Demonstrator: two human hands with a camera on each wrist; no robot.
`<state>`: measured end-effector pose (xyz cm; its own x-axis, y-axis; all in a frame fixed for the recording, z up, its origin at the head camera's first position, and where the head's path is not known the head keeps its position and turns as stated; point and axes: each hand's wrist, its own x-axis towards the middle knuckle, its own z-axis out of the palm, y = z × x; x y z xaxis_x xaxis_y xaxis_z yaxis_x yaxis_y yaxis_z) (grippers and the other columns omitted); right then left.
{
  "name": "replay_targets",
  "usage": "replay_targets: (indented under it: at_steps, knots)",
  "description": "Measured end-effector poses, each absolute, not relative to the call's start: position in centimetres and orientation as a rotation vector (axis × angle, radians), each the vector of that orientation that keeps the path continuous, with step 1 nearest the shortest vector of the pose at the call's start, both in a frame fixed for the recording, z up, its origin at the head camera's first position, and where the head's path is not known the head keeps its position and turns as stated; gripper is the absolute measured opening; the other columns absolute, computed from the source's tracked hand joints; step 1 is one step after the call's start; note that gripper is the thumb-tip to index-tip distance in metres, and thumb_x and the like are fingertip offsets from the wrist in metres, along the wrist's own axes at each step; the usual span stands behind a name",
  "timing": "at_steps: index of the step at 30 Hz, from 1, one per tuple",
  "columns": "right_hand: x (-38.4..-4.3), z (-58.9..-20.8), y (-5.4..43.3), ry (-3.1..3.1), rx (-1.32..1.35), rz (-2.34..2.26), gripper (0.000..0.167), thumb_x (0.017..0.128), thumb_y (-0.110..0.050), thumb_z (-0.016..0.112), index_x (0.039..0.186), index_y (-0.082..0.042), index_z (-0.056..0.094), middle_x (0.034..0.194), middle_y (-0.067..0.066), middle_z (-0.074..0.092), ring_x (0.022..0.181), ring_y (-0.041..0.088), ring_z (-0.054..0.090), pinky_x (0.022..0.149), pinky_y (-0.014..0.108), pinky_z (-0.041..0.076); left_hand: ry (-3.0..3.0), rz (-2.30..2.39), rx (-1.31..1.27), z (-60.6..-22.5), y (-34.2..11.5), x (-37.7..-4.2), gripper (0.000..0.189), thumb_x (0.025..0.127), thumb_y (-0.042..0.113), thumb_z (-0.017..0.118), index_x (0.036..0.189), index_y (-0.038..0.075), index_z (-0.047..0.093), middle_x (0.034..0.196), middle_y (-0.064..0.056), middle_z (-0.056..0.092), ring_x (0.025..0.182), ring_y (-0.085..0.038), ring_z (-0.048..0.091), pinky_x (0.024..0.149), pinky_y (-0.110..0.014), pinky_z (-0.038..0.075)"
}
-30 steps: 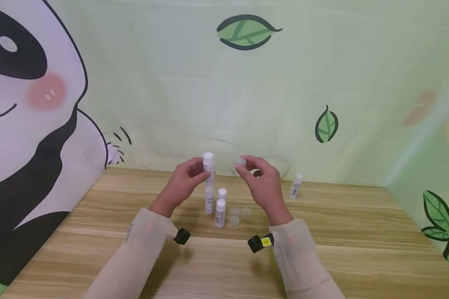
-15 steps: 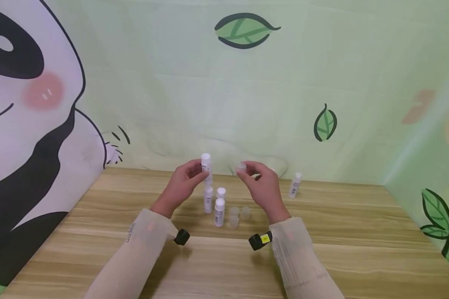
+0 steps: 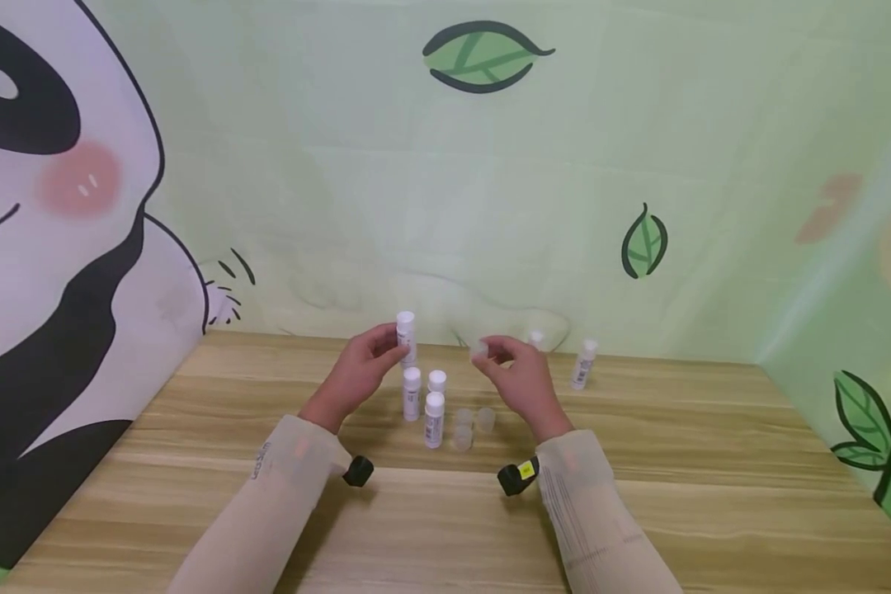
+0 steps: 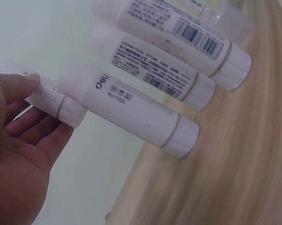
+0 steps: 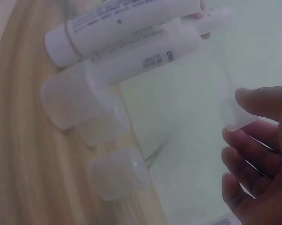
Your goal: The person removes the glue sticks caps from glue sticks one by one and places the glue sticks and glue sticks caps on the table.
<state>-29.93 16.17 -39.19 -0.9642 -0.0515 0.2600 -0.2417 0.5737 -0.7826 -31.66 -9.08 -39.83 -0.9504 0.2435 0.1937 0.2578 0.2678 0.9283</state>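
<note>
My left hand (image 3: 356,371) grips an uncapped-looking white glue stick (image 3: 406,337) upright at the back of the group. In the left wrist view, fingers and thumb wrap that stick, and its label reads "GLUE STICK". Three more glue sticks stand just in front: one at the left (image 3: 412,396), one partly hidden behind (image 3: 436,381), one nearest me (image 3: 434,422). With thumb and fingertips my right hand (image 3: 521,384) pinches a translucent cap (image 3: 478,350). Three similar caps, at the front (image 3: 463,439), behind it (image 3: 464,417) and to the right (image 3: 486,419), sit beside the sticks.
Another glue stick (image 3: 583,366) stands toward the back right of the wooden table (image 3: 676,462). The white top of one more (image 3: 536,339) shows behind my right hand. A printed backdrop (image 3: 327,206) rises along the table's back edge.
Both hands have come down a little, still holding the glue stick and the cap. A white glue stick top has come into sight behind the right hand.
</note>
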Motion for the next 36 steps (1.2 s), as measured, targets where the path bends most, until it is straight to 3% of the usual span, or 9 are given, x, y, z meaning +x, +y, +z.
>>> replay_targets:
  at_steps: [16,25,36]
  knots:
    - [-30.4,-40.9,17.6,-2.72,0.291,1.336,0.036,0.089,-0.028,0.07,0.12,-0.011,0.066,0.112,0.006,0.071,0.104,0.022,0.063,0.085,0.039,0.054,-2.591,-1.793,-0.503,-41.3,-9.5,-32.1,0.042,0.099,0.027,0.056,0.139,0.015,0.051,0.133,-0.01,0.059,0.127,-0.028,0.053,0.109,-0.05,0.04]
    - [-30.6,-41.8,18.7,-2.801,0.298,1.3,0.028,0.088,-0.022,0.071,0.114,-0.012,0.067,0.108,0.005,0.07,0.102,0.022,0.063,0.086,0.039,0.053,-2.635,-1.777,-0.519,-41.7,-9.5,-32.1,0.044,0.099,0.027,0.056,0.14,0.013,0.049,0.135,-0.01,0.058,0.129,-0.029,0.051,0.109,-0.05,0.039]
    - [-30.8,-42.9,19.6,-2.893,0.267,1.305,0.028,0.084,-0.023,0.075,0.111,-0.014,0.071,0.106,0.004,0.071,0.101,0.022,0.062,0.093,0.043,0.049,-2.659,-1.77,-0.579,-42.7,-9.7,-32.7,0.038,0.099,0.018,0.055,0.136,0.009,0.053,0.132,-0.011,0.06,0.126,-0.028,0.053,0.107,-0.048,0.042]
